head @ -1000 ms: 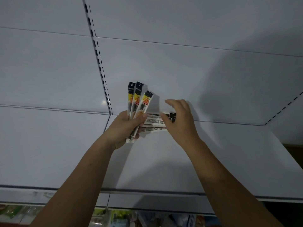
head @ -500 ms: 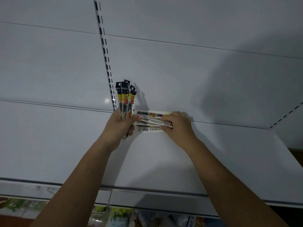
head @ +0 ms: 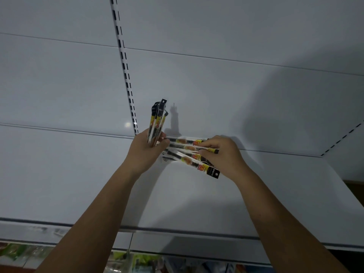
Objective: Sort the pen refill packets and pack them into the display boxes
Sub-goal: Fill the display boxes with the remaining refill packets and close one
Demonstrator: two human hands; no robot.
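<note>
- Pen refill packets [head: 157, 123] sit in two lots at mid-frame, above the back of a white shelf [head: 197, 203]. No display box is in view.
- At lower left, under the shelf edge, are blurred green goods [head: 137, 262]. Nothing on them can be read.
- A slotted strip [head: 126, 75] runs down the back panel from the upper left to just beside the left hand.
- The left hand [head: 145, 152] is clamped on an upright bundle [head: 155, 133] of several packets, with their black tops pointing up. The grip is low on the bundle, so I judge that the tops could splay or one packet could slide out if the fingers ease.
- The fanned packets [head: 187, 160] lie spread between the hands, black ends toward the lower right. Whether they rest on the shelf or hang in the air I cannot tell.
- The right hand [head: 222, 154] is curled, with thumb and fingers pinching the fan near its black ends. The grip looks loose, so drawing one packet across may drag its neighbours, tip them off the shelf, or mix the sorts.
- Each packet has a yellow patch with red marks, too blurred to read. The lowest black end has small white lettering and a round mark, also not legible.
</note>
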